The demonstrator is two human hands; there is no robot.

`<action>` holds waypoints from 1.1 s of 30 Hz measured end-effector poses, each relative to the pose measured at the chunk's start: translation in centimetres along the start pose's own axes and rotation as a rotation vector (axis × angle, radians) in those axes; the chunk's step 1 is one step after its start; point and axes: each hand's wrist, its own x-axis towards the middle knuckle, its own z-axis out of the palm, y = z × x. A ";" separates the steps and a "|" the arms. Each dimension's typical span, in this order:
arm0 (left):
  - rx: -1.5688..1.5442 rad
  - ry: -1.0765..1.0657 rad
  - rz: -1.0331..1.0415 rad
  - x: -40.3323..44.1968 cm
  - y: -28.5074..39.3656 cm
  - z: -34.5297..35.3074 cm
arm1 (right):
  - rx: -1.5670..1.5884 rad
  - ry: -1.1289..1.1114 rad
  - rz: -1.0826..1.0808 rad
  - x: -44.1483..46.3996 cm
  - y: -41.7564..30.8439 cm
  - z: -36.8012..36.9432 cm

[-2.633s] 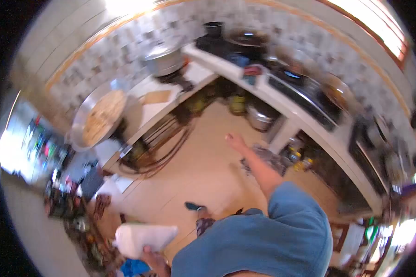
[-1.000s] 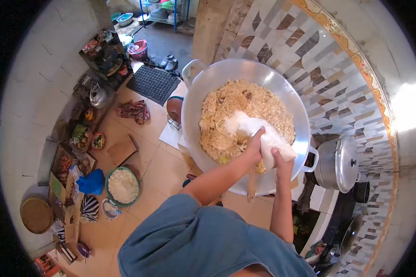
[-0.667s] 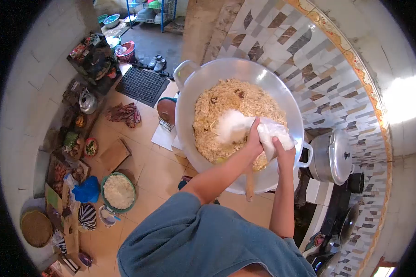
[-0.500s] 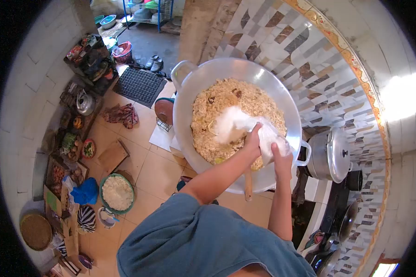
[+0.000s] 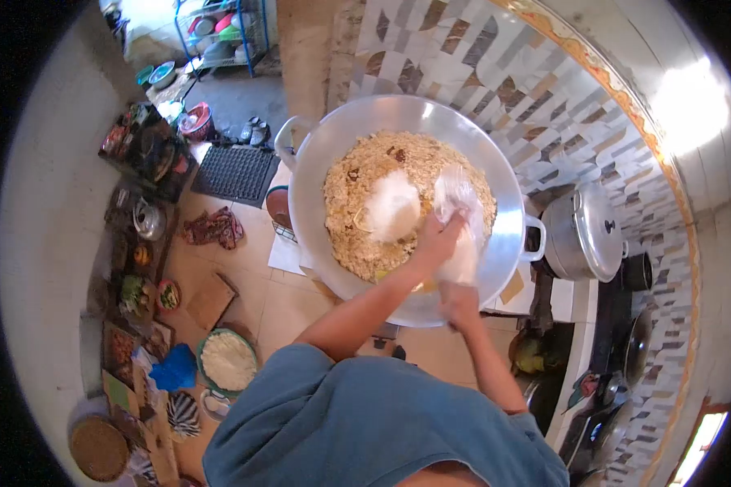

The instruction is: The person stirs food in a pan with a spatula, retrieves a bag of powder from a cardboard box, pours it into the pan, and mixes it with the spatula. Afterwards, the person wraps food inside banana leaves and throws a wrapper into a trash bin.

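Item, your left hand (image 5: 444, 235): fingers curled around the middle of a clear plastic bag (image 5: 466, 250) of white, granular-looking contents, gripping it from the side.

Item, your right hand (image 5: 460, 304): closed about the bag's near end; blurred, so you cannot tell how each finger sits.

Item, the bag: held lengthwise over the right half of a large metal wok (image 5: 310, 209), its limp, see-through end pointing away from you.

Item, the wok: two loop handles, wide sloping wall; contains a pale brown, grainy food mixture (image 5: 353, 235) with a few dark pieces.

Item, one white heap (image 5: 393, 207): lies on the mixture, just left of the bag.

Item, one lidded metal pot (image 5: 560, 235): stands right of the wok, near its handle, with a small black pot (image 5: 639, 272) beside it.

Item, floor goods to your left: a green basin (image 5: 201, 357) of white food, a blue plastic bundle (image 5: 174, 368) next to it, a wooden board (image 5: 211, 300), a crumpled cloth (image 5: 213, 229) and a black mat (image 5: 234, 174).
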 end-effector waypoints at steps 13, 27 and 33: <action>0.596 -0.125 0.281 0.8 9.8 -13.1 | 0.240 -0.244 -0.048 -11.3 5.2 -17.4; 0.425 0.174 0.285 -4.4 9.3 -17.5 | 1.670 -0.045 0.262 11.1 -3.0 0.4; 0.442 0.216 0.332 -6.7 10.9 -16.7 | 2.224 -0.297 0.224 6.3 1.7 1.3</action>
